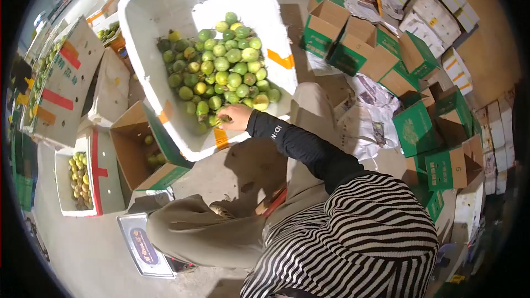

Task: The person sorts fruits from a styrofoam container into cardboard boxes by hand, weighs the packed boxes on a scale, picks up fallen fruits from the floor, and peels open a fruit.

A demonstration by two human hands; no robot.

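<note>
My right hand (237, 117), in a dark sleeve, reaches over the near rim of a large white foam box (146, 60). Its fingers are closed around a green round fruit, partly hidden by the hand. Many green and yellowish round fruits (222, 64) are heaped in the box, some with bits of stem. Orange tape (280, 59) marks the box's walls. My left hand is out of view.
Left of my legs stand an open carton (131, 146) with a few fruits and a smaller foam box (111, 194) with more. A silver rectangular plate (126, 229) with a purple label lies by my knee. Several green-and-brown cartons (356, 44) stand at the right.
</note>
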